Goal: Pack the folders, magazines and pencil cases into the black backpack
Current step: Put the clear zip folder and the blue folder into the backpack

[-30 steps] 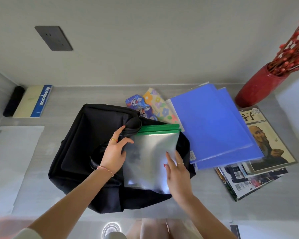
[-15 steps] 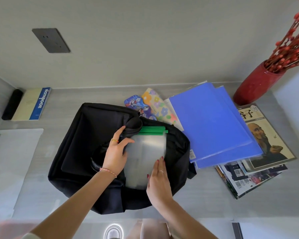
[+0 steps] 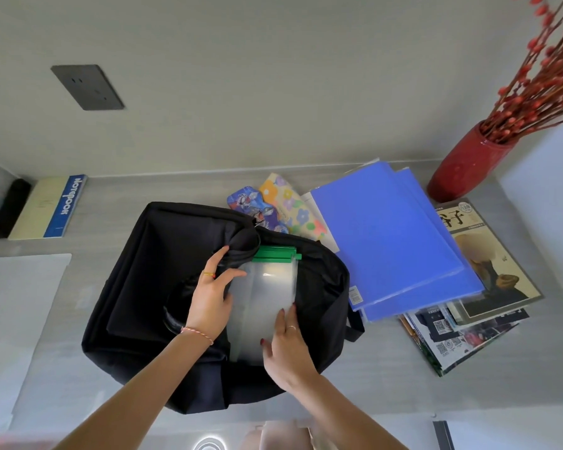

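- Head view, largest first: the grey worktop [image 3: 387, 384] carries everything, with open room at 6 and 8 o'clock of the bag and clutter packed along 1 to 4 o'clock.
- The black backpack [image 3: 163, 287] lies flat in the middle, its mouth turned toward 3 o'clock; its far edge runs close to the wall and its strap end pokes out at 4 o'clock.
- Two blue folders [image 3: 387, 241] overlap at 3 o'clock of the bag, touching its rim and lying on the magazines [image 3: 488, 287], which fan out toward the worktop's front edge; all of these are unpacked.
- A clear folder with a green spine [image 3: 267, 297] sits in the bag's mouth. A second ago it hung well out over the rim; now it is tucked deeper, so one folder is nearly stowed.
- The left hand [image 3: 208, 300] grips the bag's upper flap, thumb against the plastic, holding the mouth open.
- The right hand [image 3: 286, 345] lies with fingers straight on the folder's near corner, pressing it inward.
- Two patterned pencil cases [image 3: 290, 209] wait at 1 o'clock, just behind the bag.
- A red vase [image 3: 465, 167] stands at 2 o'clock, near the folder stack; lifting the stack could brush it.
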